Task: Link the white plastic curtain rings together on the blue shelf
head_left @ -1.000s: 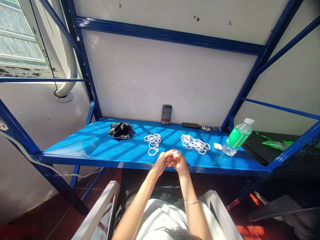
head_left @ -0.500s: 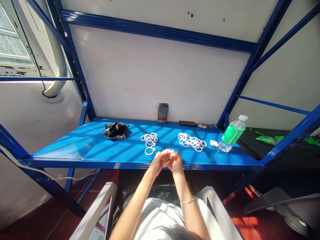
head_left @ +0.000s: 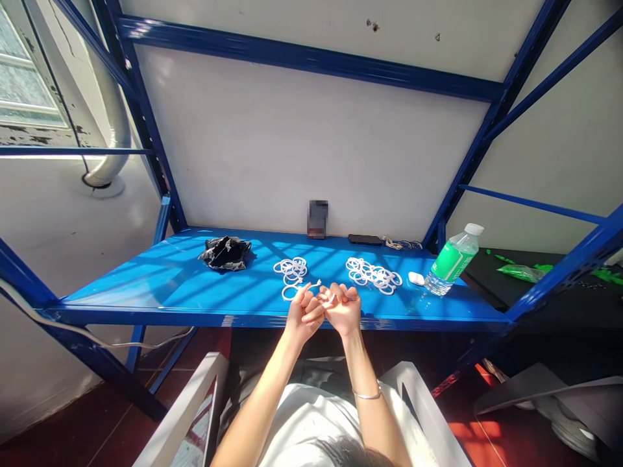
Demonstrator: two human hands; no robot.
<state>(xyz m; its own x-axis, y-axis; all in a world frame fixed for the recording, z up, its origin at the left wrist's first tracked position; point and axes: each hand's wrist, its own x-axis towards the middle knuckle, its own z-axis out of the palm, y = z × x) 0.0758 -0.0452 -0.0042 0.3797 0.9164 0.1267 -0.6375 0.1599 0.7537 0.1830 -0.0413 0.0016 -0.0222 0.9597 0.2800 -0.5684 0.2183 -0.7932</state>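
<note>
My left hand (head_left: pixel 302 316) and my right hand (head_left: pixel 344 312) meet above the front edge of the blue table (head_left: pixel 160 292), fingers curled and pinching. Between them is a white ring (head_left: pixel 315 283), mostly covered by the fingers; a short white end sticks up past the left fingertips. Just beyond my left hand lies a small group of white rings (head_left: pixel 293 266), its nearest one partly hidden behind that hand. A larger heap of white rings (head_left: pixel 374 277) rests beyond and to the right of my right hand.
A crumpled black plastic bag (head_left: pixel 226 253) lies on the left. At the right stand a tilted-looking water bottle (head_left: pixel 453 261) and a small white case (head_left: pixel 416 279). Along the wall are a black phone (head_left: pixel 365 240), a coiled cable (head_left: pixel 402 244) and a dark upright object (head_left: pixel 318 219). Blue frame posts flank the table.
My hands have turned and spread slightly apart, the left fingers lifting. A white end now shows above my left fingertips. The ring groups on the table stay where they were.
</note>
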